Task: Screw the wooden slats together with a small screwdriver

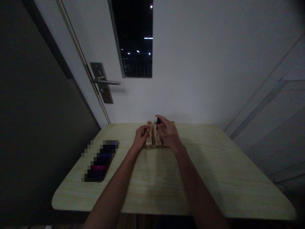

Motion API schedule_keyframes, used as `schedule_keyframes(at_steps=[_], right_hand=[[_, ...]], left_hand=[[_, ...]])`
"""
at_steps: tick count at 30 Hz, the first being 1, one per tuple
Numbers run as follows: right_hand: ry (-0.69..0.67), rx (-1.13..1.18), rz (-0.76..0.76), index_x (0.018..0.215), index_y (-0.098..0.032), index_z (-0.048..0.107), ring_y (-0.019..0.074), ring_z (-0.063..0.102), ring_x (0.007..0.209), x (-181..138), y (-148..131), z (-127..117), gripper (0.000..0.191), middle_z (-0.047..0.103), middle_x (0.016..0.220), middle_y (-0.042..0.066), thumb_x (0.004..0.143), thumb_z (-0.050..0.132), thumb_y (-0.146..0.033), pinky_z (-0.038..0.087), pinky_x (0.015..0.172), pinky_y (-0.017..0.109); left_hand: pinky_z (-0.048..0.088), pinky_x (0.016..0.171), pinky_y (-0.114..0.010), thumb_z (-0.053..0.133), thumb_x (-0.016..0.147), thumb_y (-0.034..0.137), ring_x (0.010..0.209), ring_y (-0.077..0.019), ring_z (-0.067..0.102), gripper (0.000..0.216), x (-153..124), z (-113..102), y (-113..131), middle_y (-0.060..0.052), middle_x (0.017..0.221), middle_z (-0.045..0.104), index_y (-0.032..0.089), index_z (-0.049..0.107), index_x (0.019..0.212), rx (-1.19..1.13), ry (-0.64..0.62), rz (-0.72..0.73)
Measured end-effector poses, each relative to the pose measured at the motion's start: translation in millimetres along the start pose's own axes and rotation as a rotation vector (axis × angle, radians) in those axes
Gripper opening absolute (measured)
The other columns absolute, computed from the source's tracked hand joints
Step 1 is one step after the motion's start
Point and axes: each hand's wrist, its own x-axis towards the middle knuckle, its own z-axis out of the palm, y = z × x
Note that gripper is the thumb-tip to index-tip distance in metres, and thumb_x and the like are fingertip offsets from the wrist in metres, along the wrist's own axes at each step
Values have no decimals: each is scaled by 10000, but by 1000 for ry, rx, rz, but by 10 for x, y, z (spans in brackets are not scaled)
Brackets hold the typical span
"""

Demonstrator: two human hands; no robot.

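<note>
Forearms [122, 175] stretch over the pale wood-grain table [238, 187]; the right hand [171, 133] pinches a small, black, upright object [158, 122] above a brown slatted wooden block [149, 140]. The left hand [140, 137] curls at its left side, grip unclear.

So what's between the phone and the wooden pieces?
In the head view, bare tabletop beside the phone, then the left hand at the wooden pieces.

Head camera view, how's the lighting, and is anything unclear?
Head view: dim overall, bright spots in the tall dark window; head view: soft shadow beside the right forearm on the pale wood-grain table; head view: coarse pixel blocks cover much of the flat dark phone; head view: small black object in the right hand too dark to identify.
</note>
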Motion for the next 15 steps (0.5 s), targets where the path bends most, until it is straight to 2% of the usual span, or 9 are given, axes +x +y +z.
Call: schedule_keyframes(at_steps=[4,7,12,15], right_hand=[[-33,56,-11,1273,-241,500,177,602,963,5,36,18,448,613,1176,61,841,418,-158,479,860,359],[-34,85,18,1261,-246,506,172,619,891,6,38,12,436,649,1075,61,839,430,-167,495,811,346],[28,43,93,1126,-252,558,172,614,717,3,-20,-9,334,654,846,31,792,559,-247,507,683,331],[28,-15,65,1135,-270,555,166,597,712,-2,-47,-18,344,640,855,28,793,570,-245,493,682,319]], left_hand=[[443,885,-375,507,809,280,1029,-216,534,213,2,-5,-4,-77,1084,607,187,625,960,-14,-13,21],[444,881,-368,510,808,281,1046,-219,524,216,0,-8,-12,-76,1095,602,191,619,971,-22,-15,15],[453,856,-358,507,806,297,1049,-220,521,220,-4,-2,-25,-65,1103,594,200,617,971,-22,-17,-4],[451,858,-363,506,806,299,1048,-222,521,221,-5,2,-28,-69,1106,594,197,615,969,-31,-13,-5]])
